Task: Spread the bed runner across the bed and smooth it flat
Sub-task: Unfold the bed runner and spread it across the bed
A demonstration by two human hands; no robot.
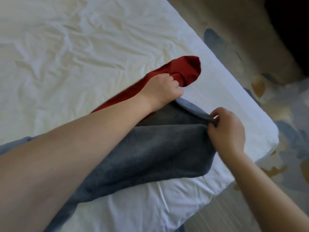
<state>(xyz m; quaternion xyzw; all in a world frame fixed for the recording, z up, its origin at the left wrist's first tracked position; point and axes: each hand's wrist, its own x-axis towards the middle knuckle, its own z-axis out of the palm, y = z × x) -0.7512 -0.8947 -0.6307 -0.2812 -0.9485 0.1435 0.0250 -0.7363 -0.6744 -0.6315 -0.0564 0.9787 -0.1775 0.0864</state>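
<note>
Head view: the bed runner (pixel 150 148) lies bunched by the near corner of the bed (pixel 66 47). The left grip (pixel 164 86) is closed around its red fold, and the right grip (pixel 225 129) pinches its grey edge. Uneven pulling could twist it or drag it off the bed's edge.

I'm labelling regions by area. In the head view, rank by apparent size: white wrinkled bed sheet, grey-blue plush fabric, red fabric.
1. white wrinkled bed sheet
2. grey-blue plush fabric, partly hidden by the left forearm
3. red fabric, gripped by the left hand
</note>
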